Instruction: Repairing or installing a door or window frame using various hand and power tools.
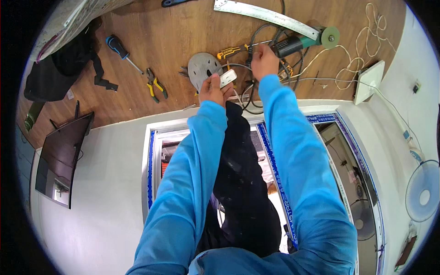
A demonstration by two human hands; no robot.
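My left hand (213,93) is closed around a small white extension socket (228,78), with its face turned up. My right hand (264,63) pinches at a black cable (250,56), whose end is hard to make out at the fingertips. Just right of that hand lies an angle grinder (293,45) with a teal and black body and a green disc. A grey round disc (204,68) with slots lies beyond my left hand. Between the hands and farther off is a yellow and black screwdriver (232,51).
A long metal ruler (266,16) reaches toward the grinder. Pliers (156,85), a blue screwdriver (118,47) and a black bag (64,68) lie on the wooden floor at left. A pale cord (350,68) is tangled at right, near a white panel (369,82).
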